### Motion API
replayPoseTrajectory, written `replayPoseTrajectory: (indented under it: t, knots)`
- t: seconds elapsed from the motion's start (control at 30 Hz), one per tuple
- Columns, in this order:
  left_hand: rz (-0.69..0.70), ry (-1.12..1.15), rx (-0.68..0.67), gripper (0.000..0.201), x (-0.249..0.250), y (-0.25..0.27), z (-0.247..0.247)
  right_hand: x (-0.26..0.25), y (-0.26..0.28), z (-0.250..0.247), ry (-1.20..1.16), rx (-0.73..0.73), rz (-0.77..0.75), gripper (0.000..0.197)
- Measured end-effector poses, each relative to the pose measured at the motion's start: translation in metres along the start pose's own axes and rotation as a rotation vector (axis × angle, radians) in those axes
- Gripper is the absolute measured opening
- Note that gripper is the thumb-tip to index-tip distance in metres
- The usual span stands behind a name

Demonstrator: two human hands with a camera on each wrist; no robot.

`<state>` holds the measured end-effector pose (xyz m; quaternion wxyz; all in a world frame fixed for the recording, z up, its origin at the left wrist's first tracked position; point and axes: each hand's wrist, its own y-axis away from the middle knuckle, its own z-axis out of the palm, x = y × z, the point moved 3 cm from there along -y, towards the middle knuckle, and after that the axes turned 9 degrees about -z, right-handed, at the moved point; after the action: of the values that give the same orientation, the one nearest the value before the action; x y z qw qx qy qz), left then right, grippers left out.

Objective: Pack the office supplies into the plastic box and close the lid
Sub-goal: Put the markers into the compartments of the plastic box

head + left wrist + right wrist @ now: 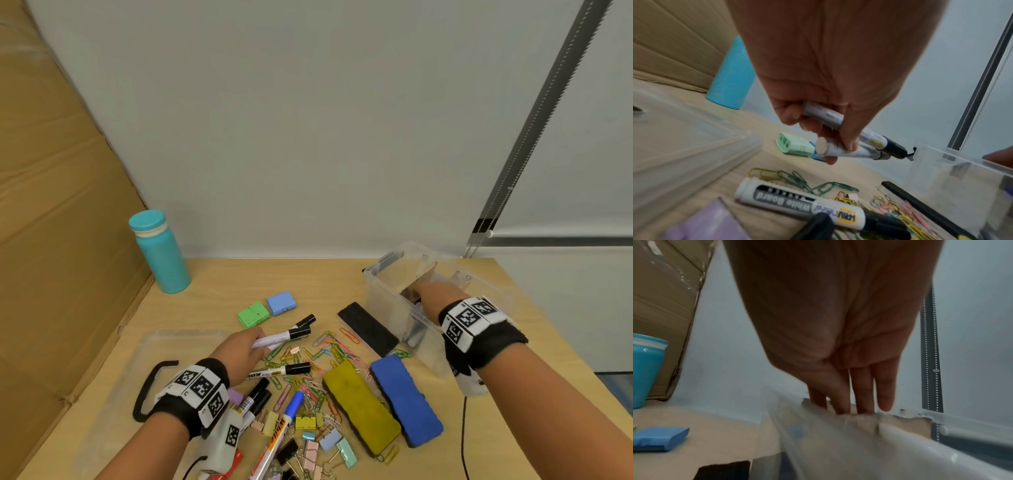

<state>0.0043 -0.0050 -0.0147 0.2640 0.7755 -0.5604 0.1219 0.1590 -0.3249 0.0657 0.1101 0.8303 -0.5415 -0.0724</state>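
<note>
My left hand (251, 342) grips two white whiteboard markers with black caps (286, 334), lifted just above the pile; in the left wrist view the fingers (849, 142) curl round both barrels (863, 152). The clear plastic box (380, 301) stands open at the back right. My right hand (428, 293) reaches down into it with straight fingers (863, 394) past the rim (900, 431) and nothing held between them. The clear lid (164, 346) lies flat on the table at the left. Dark items lie inside the box, partly hidden by the hand.
Loose on the table lie a black eraser (368, 329), a yellow one (359, 404), a blue one (406, 401), more markers (277, 371), paper clips (329, 349), binder clips (315, 442) and green (254, 314) and blue (281, 303) sharpeners. A teal bottle (159, 251) stands by cardboard (51, 205).
</note>
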Motion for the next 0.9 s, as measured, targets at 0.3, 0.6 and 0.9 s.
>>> replayPoseTrajectory:
  t: [0.3, 0.6, 0.9]
  knots:
    - [0.014, 0.091, -0.039, 0.012, 0.017, 0.011, 0.002, 0.003, 0.056, -0.005, -0.237, 0.407, -0.03, 0.042]
    - [0.255, 0.302, -0.202, 0.013, 0.112, 0.032, 0.015, -0.056, 0.088, 0.024, -0.275, 0.473, -0.544, 0.052]
    - [0.313, 0.47, -0.148, 0.011, 0.141, 0.036, 0.015, -0.025, 0.084, -0.028, -0.423, 0.341, -0.481, 0.022]
